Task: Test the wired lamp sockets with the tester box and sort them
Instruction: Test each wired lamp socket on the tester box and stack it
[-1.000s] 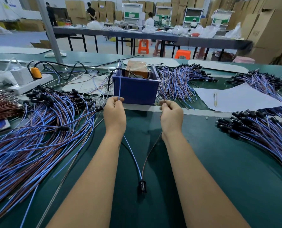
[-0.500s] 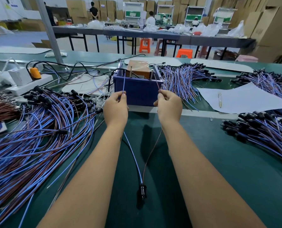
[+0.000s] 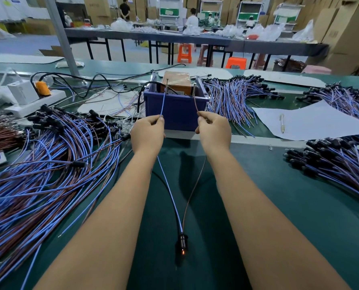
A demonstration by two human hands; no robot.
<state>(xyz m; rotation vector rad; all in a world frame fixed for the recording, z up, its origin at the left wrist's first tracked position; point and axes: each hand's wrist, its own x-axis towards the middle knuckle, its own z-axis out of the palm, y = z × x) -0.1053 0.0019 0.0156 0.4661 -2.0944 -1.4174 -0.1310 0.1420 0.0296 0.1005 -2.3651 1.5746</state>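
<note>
The green worktop [image 3: 279, 195] carries a big heap of blue and brown wired sockets [image 3: 38, 174] on the left and a smaller pile [image 3: 331, 164] on the right, which look like the untested and sorted lots, though which is which cannot be told. At the far middle stands the blue bin [image 3: 174, 109] holding the tester box [image 3: 177, 82], with two upright metal contact pins rising from it.

The socket under test [image 3: 182, 240] lies on the worktop between the forearms, a small orange glow showing at its tip, so it appears to be passing.

What could go wrong: either bare wire end could slide off its pin if a hand wavers, cutting the glow and giving a false fail; fingertips creeping up to the stripped ends risk a shock; the two leads crossing could short.

The left hand [image 3: 148, 132] pinches the blue wire [image 3: 163, 105] between thumb and forefinger, its end up at the left pin. The right hand [image 3: 214, 130] pinches the brown wire [image 3: 195, 103] likewise, its end at the right pin. Both grips are closed tight on the thin leads.
</note>
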